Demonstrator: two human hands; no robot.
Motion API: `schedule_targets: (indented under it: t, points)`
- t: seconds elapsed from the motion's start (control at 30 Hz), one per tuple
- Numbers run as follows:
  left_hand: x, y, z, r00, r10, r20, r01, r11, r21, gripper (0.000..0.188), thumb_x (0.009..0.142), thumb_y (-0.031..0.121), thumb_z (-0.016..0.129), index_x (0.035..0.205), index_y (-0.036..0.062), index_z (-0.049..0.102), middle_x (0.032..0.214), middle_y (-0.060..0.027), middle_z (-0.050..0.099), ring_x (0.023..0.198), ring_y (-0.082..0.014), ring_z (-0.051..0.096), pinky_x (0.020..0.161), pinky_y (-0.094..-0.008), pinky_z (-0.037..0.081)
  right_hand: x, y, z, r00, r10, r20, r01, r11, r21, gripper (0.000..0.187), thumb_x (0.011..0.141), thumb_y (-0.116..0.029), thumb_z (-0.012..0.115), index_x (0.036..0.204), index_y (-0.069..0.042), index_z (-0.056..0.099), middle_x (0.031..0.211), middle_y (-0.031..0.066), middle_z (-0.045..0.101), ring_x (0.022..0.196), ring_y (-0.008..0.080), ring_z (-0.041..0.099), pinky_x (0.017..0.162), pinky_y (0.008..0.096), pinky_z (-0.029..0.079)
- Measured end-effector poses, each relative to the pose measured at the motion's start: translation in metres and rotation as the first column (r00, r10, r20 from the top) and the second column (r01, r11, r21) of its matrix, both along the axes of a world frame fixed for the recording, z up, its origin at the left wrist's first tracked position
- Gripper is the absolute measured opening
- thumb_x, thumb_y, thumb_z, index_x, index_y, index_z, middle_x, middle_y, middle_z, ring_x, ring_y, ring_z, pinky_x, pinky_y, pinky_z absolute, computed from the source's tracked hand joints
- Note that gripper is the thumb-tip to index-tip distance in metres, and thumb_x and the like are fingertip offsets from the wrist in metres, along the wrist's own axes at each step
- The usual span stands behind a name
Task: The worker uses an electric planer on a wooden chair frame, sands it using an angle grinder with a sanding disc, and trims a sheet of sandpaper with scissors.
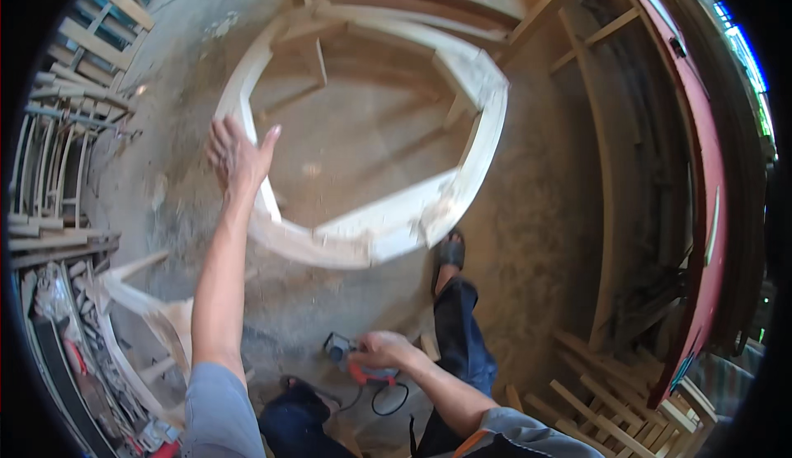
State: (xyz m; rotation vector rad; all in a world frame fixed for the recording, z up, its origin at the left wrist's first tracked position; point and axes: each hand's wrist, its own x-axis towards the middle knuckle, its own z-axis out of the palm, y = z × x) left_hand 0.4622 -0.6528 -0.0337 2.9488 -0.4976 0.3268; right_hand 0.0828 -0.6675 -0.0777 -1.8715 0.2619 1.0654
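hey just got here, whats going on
A person has the left hand over the left side of a large, pale wooden ring, fingers spread, with the thumb toward the inner edge. The right hand is lower down, near the legs, and appears to grip a corded power tool. The tool is apart from the ring right now. More wooden pieces lie piled at the lower right.

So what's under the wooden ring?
Through its open middle, the floor shows, streaked with shadows, along with a short wooden leg. Whatever lies directly below the rim can't be seen; the wood covers it.
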Motion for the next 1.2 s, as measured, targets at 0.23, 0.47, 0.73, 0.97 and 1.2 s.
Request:
schedule_targets:
  t: [0.23,0.47,0.73,0.97,1.2]
  points:
    - [0.010,-0.005,0.016,0.991,0.069,-0.115,-0.048,0.984,0.174,0.089,0.087,0.047,0.059,0.147,-0.0053,0.019,0.155,-0.0243,0.017,0.145,-0.0355,0.015,0.116,-0.0511,0.014,0.065,-0.165,0.135,0.955,0.169,-0.243,0.161,0.392,0.906,0.034,0.097,-0.027,0.058,0.110,0.005,0.061,0.088,0.0086,0.068,0.075,0.0136,0.064,0.067,0.0278,0.052]
    - [0.022,-0.019,0.026,0.984,0.093,-0.149,-0.071,0.986,0.148,0.094,0.079,0.038,0.067,0.147,-0.0054,0.019,0.154,-0.0251,0.018,0.143,-0.0389,0.017,0.115,-0.0540,0.015,0.283,-0.493,0.155,0.624,-0.782,0.009,0.663,0.535,0.523,0.023,0.090,-0.024,0.063,0.090,-0.001,0.063,0.078,0.0063,0.065,0.069,0.0148,0.062,0.067,0.0283,0.053]
    - [0.030,-0.023,0.022,0.964,0.139,-0.229,-0.103,0.981,0.163,0.095,0.074,0.035,0.068,0.147,-0.0039,0.020,0.153,-0.0247,0.019,0.143,-0.0401,0.017,0.115,-0.0540,0.014,0.498,-0.655,-0.031,0.787,0.107,0.608,0.538,0.365,-0.760,0.081,0.075,-0.036,0.070,0.137,0.002,0.036,0.135,0.0247,0.048,0.121,0.0394,0.051,0.102,0.0449,0.043]
    - [0.032,-0.010,0.010,0.975,0.092,-0.203,-0.068,0.990,0.124,0.095,0.073,0.032,0.071,0.146,-0.0031,0.022,0.150,-0.0250,0.025,0.141,-0.0413,0.022,0.113,-0.0553,0.018,0.550,-0.652,-0.087,0.783,0.296,0.547,0.411,0.414,-0.812,0.075,0.075,-0.039,0.072,0.132,0.001,0.043,0.129,0.0229,0.052,0.116,0.0364,0.054,0.098,0.0438,0.045]
    - [0.023,0.005,-0.009,0.968,0.033,-0.250,-0.006,0.994,0.109,0.098,0.072,0.028,0.070,0.146,-0.0073,0.015,0.150,-0.0308,0.014,0.140,-0.0472,0.015,0.112,-0.0591,0.013,0.581,-0.641,-0.155,0.761,0.410,0.503,0.301,0.464,-0.833,0.071,0.076,-0.043,0.073,0.127,0.001,0.050,0.123,0.0211,0.057,0.111,0.0334,0.057,0.094,0.0427,0.047]
